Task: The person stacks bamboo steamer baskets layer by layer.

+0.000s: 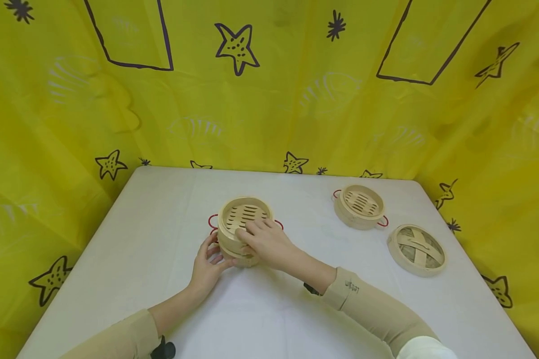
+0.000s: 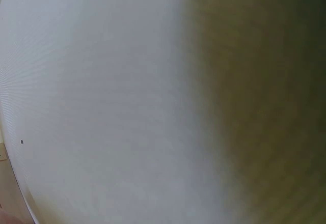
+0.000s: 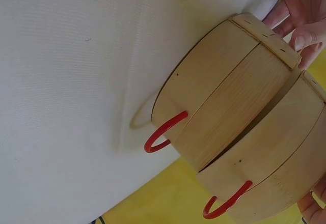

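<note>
Two round bamboo steamer baskets stand stacked on the white table. The upper steamer basket (image 1: 227, 237) has a slatted floor and red side loops. My right hand (image 1: 270, 243) grips its near right rim, thumb inside. Around the left and front of the lower steamer basket (image 3: 219, 91) my left hand (image 1: 207, 271) is curled, thumb in front. In the right wrist view a narrow wedge of gap shows between the baskets, so the upper one sits slightly tilted. The left wrist view is mostly white cloth and a blurred sleeve (image 2: 265, 102), with the left hand out of sight.
Another bamboo steamer basket (image 1: 357, 219) with red loops stands at the back right of the white table (image 1: 161, 219). In front of it, farther right, lies a round woven bamboo lid (image 1: 419, 269) with a crossed strap. A yellow patterned curtain (image 1: 269, 109) surrounds the table.
</note>
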`<state>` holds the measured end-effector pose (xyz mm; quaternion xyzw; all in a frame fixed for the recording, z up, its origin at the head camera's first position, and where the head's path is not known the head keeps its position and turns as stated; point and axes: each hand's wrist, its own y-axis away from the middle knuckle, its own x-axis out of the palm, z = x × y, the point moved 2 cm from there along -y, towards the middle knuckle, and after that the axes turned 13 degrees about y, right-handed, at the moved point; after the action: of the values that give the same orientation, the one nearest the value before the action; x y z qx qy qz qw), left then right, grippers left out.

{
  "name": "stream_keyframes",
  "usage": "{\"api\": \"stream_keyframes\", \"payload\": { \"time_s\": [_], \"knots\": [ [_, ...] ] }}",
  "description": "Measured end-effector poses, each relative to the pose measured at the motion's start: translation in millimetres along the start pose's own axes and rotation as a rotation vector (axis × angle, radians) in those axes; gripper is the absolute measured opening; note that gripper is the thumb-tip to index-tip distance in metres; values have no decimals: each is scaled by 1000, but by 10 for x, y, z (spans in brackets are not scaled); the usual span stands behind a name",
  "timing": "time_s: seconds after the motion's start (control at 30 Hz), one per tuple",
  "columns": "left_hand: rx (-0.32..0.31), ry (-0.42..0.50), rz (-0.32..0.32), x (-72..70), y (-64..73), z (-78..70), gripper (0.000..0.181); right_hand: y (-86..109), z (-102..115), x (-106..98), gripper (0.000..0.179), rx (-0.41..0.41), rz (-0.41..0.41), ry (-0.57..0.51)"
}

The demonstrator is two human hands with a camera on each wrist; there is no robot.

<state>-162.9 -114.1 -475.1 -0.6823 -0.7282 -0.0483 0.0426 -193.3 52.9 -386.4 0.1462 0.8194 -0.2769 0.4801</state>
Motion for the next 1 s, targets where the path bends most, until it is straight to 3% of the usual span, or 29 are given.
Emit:
{"api": "stream_keyframes", "payload": {
  "time_s": [1.0],
  "knots": [
    [-22, -10, -31, -7, -15, 17, 86, 3, 42, 56, 39, -26, -79, -19]
  ]
}}
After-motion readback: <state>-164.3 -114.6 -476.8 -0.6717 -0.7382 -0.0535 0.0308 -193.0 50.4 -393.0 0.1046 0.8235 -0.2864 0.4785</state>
